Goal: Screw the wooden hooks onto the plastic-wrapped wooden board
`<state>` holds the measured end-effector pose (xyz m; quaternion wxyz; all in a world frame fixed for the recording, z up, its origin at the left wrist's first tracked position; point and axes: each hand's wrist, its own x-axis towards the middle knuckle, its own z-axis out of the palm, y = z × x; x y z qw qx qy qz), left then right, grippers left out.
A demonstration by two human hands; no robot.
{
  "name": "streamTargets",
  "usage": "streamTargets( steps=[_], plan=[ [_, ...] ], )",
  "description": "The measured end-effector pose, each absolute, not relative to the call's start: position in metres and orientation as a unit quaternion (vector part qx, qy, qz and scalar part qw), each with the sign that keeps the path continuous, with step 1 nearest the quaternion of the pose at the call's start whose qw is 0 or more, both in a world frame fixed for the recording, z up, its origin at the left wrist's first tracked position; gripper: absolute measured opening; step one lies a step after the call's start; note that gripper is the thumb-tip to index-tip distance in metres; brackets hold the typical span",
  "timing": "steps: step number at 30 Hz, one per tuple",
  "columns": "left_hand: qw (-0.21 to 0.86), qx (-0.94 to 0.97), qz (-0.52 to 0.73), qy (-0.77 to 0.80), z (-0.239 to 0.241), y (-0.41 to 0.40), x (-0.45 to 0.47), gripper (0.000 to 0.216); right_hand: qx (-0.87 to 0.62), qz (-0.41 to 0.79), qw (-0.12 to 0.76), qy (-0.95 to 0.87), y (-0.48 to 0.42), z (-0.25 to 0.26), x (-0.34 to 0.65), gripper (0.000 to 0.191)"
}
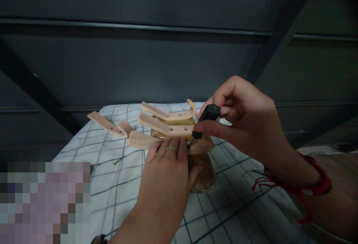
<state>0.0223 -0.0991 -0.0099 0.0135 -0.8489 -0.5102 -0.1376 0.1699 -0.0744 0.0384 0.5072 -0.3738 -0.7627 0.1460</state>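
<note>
My right hand grips a black-handled screwdriver, tilted so its tip meets the nearest wooden hook. My left hand presses on that same hook, its fingers laid over the wood and hiding its middle. Beneath it lies a block wrapped in brown tape. Two more wooden hooks rest across the block just behind: the middle hook and the far hook, both with screw holes or screws showing. The tip's exact seat is hard to make out.
Another wooden hook lies to the left on the checked cloth covering the table. A dark panelled wall rises directly behind the cloth. The lower left corner is blurred out by pixels.
</note>
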Motion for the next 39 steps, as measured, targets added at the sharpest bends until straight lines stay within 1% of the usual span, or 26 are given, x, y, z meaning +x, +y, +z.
streamTargets(
  steps=[4,7,10,13,15,18,22,25,30,35,37,39],
  plan=[
    [0.023,-0.851,-0.139,-0.506,-0.011,-0.099,0.022,0.045,-0.357,0.154,0.47,-0.793,-0.073,0.04,0.175,0.024],
    [0.028,-0.851,-0.143,-0.504,-0.013,-0.099,0.022,0.046,-0.361,0.139,0.435,-0.813,-0.071,0.043,0.179,0.018],
    [0.021,-0.849,-0.14,-0.509,-0.013,-0.099,0.022,0.048,-0.347,0.082,0.418,-0.836,-0.07,0.046,0.18,0.021],
    [0.012,-0.848,-0.129,-0.515,-0.011,-0.099,0.022,0.047,-0.328,0.021,0.418,-0.847,-0.07,0.047,0.178,0.019],
    [0.012,-0.848,-0.128,-0.515,-0.011,-0.1,0.022,0.045,-0.336,-0.005,0.419,-0.844,-0.072,0.047,0.176,0.018],
    [0.026,-0.849,-0.137,-0.51,-0.011,-0.1,0.022,0.044,-0.358,-0.028,0.439,-0.824,-0.074,0.047,0.173,0.022],
    [0.045,-0.851,-0.148,-0.501,-0.012,-0.1,0.021,0.041,-0.378,-0.023,0.47,-0.797,-0.074,0.045,0.168,0.028],
    [0.043,-0.852,-0.146,-0.501,-0.012,-0.1,0.021,0.043,-0.364,-0.01,0.467,-0.806,-0.072,0.044,0.167,0.025],
    [0.039,-0.847,-0.143,-0.511,-0.013,-0.1,0.022,0.046,-0.323,-0.013,0.425,-0.846,-0.071,0.046,0.175,0.02],
    [0.022,-0.849,-0.125,-0.514,-0.011,-0.1,0.022,0.046,-0.289,-0.044,0.34,-0.894,-0.073,0.053,0.184,0.028],
    [0.018,-0.848,-0.122,-0.515,-0.01,-0.1,0.022,0.046,-0.298,-0.035,0.338,-0.892,-0.073,0.054,0.184,0.025],
    [0.019,-0.849,-0.123,-0.514,-0.01,-0.099,0.022,0.045,-0.312,-0.023,0.36,-0.879,-0.072,0.053,0.183,0.021]
  ],
)
